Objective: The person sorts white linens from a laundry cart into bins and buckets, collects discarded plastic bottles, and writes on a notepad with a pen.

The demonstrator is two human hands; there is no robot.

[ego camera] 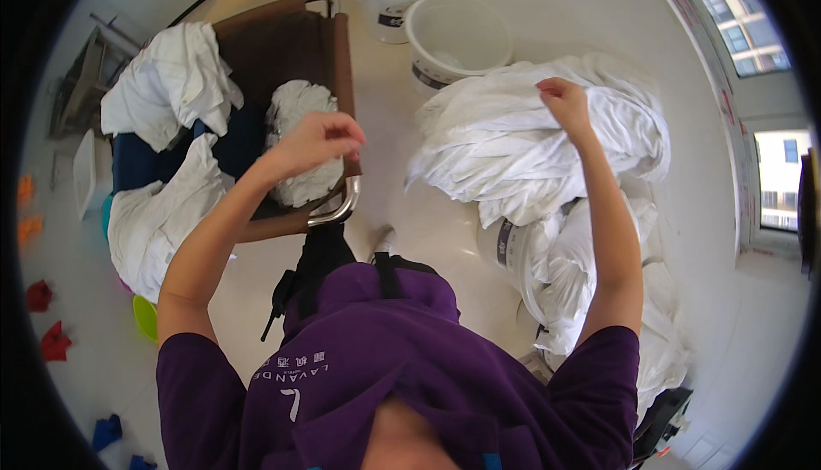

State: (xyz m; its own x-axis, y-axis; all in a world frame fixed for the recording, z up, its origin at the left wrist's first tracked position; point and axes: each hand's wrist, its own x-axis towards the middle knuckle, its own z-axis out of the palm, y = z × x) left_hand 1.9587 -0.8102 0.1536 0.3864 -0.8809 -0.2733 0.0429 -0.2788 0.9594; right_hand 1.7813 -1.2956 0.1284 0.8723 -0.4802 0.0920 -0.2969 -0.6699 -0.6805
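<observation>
My left hand [317,141] is above the right edge of a brown fabric laundry cart [272,40] with chrome corner tubes. Its fingers are loosely curled, with a gap at the thumb and nothing visible in them. Below it, inside the cart, lies a bundle of white cloth [301,101], partly hidden by the hand. My right hand [566,103] is over a large heap of white fabric [500,130], fingers bent with the tips close together. Whether it pinches any fabric cannot be told.
Two white plastic buckets [458,27] stand beyond the heap. White linens [173,79] hang over the cart's left side. Below the heap, a tilted bucket [513,249] sits beside white bundles [571,271]. A green container [145,317] is at lower left; windows [782,178] line the right wall.
</observation>
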